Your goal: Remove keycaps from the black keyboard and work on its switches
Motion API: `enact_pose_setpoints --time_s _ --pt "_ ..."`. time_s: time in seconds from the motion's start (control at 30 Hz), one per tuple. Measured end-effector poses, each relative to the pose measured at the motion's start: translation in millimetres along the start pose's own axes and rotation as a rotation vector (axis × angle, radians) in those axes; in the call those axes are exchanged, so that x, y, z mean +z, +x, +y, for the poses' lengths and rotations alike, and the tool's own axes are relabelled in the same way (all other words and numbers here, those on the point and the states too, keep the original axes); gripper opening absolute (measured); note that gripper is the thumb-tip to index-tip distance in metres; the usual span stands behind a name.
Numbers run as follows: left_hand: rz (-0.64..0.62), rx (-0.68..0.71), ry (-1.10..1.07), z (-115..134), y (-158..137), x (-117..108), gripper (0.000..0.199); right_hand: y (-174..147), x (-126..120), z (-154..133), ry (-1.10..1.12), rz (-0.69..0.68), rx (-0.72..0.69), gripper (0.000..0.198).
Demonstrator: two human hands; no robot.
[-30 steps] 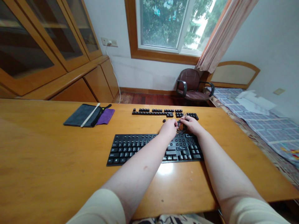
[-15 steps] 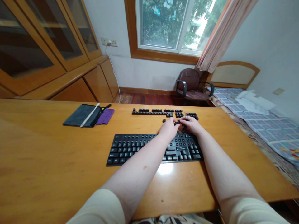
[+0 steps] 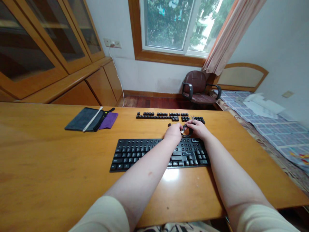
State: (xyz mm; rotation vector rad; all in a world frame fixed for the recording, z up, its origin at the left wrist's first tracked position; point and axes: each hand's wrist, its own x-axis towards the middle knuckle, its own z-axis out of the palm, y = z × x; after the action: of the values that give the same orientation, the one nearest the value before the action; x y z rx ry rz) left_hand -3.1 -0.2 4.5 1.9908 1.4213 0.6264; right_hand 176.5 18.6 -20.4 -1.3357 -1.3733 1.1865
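Note:
Behind the keyboard, both hands are at a coiled black USB cable. My left hand is closed on it near the metal plug, its fingertips partly hidden. My right hand pinches the coil from the right. Below my forearms lies the black keyboard, partly covered by them; its top rows show small bare stems where keycaps are off. Rows of loose keycaps are lined up past the hands, and a single keycap sits by my left hand.
On the left of the wooden table lie a dark grey cloth, a pale flat stick and a purple cloth. Beyond the table are a chair, a bed and a cabinet.
My left hand has shifted slightly left, and the cable's metal plug now shows between the hands. My right hand stays almost where it was. The keyboard and keycaps have not moved.

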Motion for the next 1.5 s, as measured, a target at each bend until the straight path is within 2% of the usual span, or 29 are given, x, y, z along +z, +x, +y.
enact_pose_setpoints --time_s 0.27,0.4,0.57,0.73,0.97,1.33,1.5 --pt "0.006 -0.025 0.046 -3 0 5 0.015 -1 -2 3 -0.002 -0.014 0.024 0.031" --pt "0.011 -0.017 0.076 -2 -1 8 0.032 -4 -2 1 -0.025 -0.043 0.05 0.035" --pt "0.01 -0.06 0.029 -1 1 8 0.023 -7 1 -5 -0.077 -0.063 0.064 0.036" --pt "-0.018 -0.108 -0.03 -4 4 5 0.023 -8 5 -8 -0.032 -0.117 0.026 0.037" --pt "-0.039 -0.157 -0.017 -2 5 1 0.029 -7 4 -9 -0.202 -0.029 -0.043 0.038" --pt "0.003 -0.131 0.005 3 0 1 0.024 -2 2 0 -0.02 -0.032 0.014 0.028" --pt "-0.004 -0.156 0.021 4 0 -1 0.023 -3 5 -4 -0.063 -0.019 0.032 0.028"
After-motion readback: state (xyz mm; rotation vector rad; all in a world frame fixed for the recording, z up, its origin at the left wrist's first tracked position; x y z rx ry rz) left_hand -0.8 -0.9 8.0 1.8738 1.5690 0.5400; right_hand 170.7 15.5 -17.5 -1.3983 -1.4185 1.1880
